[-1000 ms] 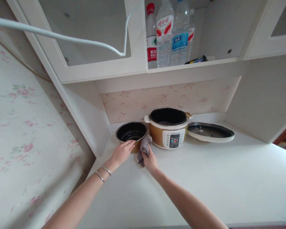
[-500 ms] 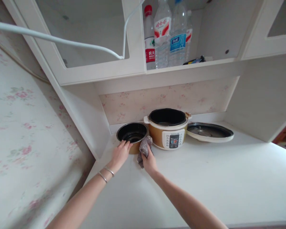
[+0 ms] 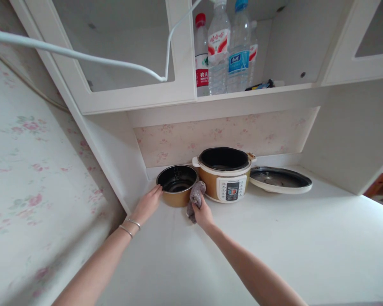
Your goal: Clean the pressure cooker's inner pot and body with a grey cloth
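Two hands at the gold pot, cloth on its right flank

And here we are at the smooth white countertop, with a round metal pot, gold outside and dark inside, standing upright near the left end. The left hand is at its left side, fingers stretched out and pressed together, tips right at the rim; whether they bear on it, I can't tell. Two thin silver bangles circle that wrist.

Over to the right hand, pinching a bunched, mottled grey-purple cloth between thumb and fingers! The cloth sits at the pot's right front, its upper end by the gap beside the cooker.

Just beside the pot stands the gold-and-white electric cooker, open at the top, dark within, control panel facing front. To its right, a round white-edged lid lies with its dark metal inside facing up. Above it all, clear plastic bottles line up inside the white wall cabinet.
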Motion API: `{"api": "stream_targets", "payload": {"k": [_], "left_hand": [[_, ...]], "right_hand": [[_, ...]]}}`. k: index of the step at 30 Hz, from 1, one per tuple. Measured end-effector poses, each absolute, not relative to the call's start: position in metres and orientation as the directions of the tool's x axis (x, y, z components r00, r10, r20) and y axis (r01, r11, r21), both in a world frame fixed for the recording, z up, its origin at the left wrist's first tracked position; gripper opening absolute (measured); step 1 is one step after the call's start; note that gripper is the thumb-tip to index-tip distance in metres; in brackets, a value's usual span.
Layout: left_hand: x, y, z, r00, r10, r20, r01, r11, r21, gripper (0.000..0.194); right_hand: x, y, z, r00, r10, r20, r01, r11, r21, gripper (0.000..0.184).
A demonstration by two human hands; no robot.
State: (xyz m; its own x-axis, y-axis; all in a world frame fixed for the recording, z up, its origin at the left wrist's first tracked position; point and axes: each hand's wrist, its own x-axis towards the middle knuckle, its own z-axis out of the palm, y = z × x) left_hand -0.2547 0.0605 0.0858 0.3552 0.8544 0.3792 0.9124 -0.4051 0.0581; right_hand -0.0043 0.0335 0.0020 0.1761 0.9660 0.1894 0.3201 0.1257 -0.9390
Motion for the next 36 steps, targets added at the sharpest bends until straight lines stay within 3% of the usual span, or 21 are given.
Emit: {"api": "stream_targets", "payload": {"k": [2,7,9,12,16,21,26,30,36], "left_hand": [[-0.237,0.042,0.081,0.369,0.847,0.384,0.904,-0.423,0.066,0.049],[-0.218,0.014,0.085,0.557,0.768,0.317,0.786,-0.611,0.099,0.082],[-0.23,0.023,0.093,0.573,0.747,0.337,0.769,-0.632,0.094,0.083],[-0.265,0.052,0.101,0.457,0.789,0.41,0.846,-0.527,0.072,0.078],[-0.3,0.072,0.091,0.462,0.833,0.303,0.869,-0.494,0.033,0.079],[-0.275,0.035,0.077,0.471,0.828,0.304,0.849,-0.52,0.1,0.091],[-0.264,0.009,0.094,0.586,0.773,0.241,0.764,-0.627,0.155,0.1],[-0.301,0.031,0.104,0.497,0.815,0.296,0.838,-0.54,0.08,0.095],[-0.325,0.05,0.09,0.534,0.824,0.189,0.842,-0.539,-0.03,0.097]], "right_hand": [[-0.005,0.033,0.001,0.186,0.965,0.183,0.322,0.115,-0.94,0.063],[-0.001,0.034,0.001,0.171,0.962,0.214,0.319,0.152,-0.936,0.064],[0.0,0.035,0.003,0.154,0.965,0.213,0.325,0.154,-0.933,0.064],[0.0,0.037,0.007,0.131,0.97,0.204,0.355,0.146,-0.923,0.064],[-0.003,0.04,0.007,0.11,0.977,0.184,0.392,0.128,-0.911,0.064],[-0.006,0.042,0.001,0.135,0.974,0.181,0.425,0.108,-0.899,0.065],[-0.003,0.043,0.0,0.157,0.971,0.183,0.443,0.097,-0.891,0.066],[-0.002,0.044,0.002,0.127,0.975,0.183,0.415,0.116,-0.902,0.067],[-0.006,0.047,-0.001,0.142,0.968,0.206,0.371,0.141,-0.918,0.066]]}}
